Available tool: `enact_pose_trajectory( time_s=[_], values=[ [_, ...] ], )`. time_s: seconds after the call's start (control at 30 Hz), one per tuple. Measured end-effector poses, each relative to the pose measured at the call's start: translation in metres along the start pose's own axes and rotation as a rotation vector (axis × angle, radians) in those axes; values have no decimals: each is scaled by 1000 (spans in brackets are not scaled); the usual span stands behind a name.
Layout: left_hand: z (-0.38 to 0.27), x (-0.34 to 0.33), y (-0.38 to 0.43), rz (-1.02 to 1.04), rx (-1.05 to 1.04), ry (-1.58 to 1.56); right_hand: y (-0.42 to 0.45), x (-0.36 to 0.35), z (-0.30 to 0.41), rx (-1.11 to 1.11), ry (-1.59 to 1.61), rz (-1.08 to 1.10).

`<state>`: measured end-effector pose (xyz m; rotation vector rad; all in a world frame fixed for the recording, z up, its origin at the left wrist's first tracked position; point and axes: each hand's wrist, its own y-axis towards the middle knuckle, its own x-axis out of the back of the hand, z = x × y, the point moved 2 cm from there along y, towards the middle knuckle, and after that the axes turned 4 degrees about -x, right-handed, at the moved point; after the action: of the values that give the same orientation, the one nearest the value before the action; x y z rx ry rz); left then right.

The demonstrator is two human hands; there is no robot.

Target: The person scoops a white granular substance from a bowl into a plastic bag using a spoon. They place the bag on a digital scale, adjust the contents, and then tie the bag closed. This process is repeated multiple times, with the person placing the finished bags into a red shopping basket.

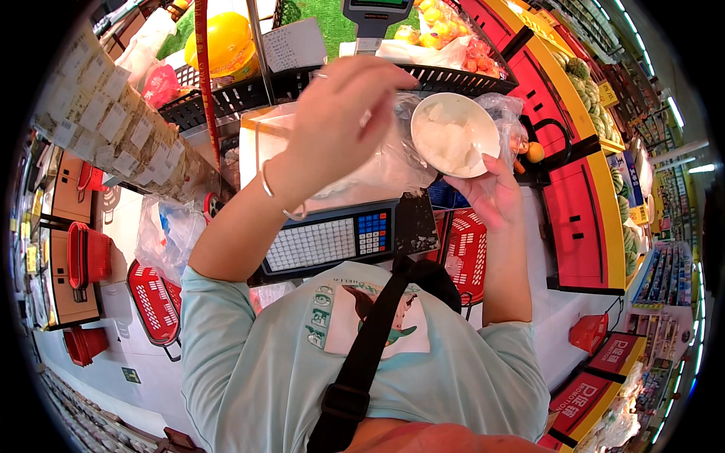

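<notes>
My right hand (495, 195) holds a white bowl (433, 161) by its lower right rim, tilted so that its inside shows. A white, lumpy mass (453, 141) lies in it; I cannot tell what it is. My left hand (348, 107), a bangle at its wrist, hovers left of the bowl, above the pan of a weighing scale (266, 153). Its fingers are bent and blurred, and whether they pinch anything is hidden. Clear plastic film (362, 175) covers part of the pan. In front of the pan is the scale's keypad (311, 243); its display (376, 11) stands on a post behind.
Behind the scale runs a black crate (453, 79) with bagged fruit and a yellow melon (221, 45). A column covered with stickers (122, 127) rises at left. Red shopping baskets (153, 300) stand on the floor. Red-and-yellow stands (578, 209) with watermelons line the right.
</notes>
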<state>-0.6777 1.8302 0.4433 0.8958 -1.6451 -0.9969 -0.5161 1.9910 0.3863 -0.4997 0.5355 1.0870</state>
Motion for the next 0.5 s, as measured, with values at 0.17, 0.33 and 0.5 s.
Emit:
enact_pose_trajectory(
  time_s=[0.17, 0.33, 0.5],
  values=[
    [8, -43, -17, 821, 399, -136, 2, 10, -3, 87, -18, -39],
    [18, -66, -16, 678, 324, 116, 16, 22, -22, 16, 53, -8],
    [37, -55, -3, 455, 533, -53, 31, 42, -40, -96, 280, 79]
  ],
)
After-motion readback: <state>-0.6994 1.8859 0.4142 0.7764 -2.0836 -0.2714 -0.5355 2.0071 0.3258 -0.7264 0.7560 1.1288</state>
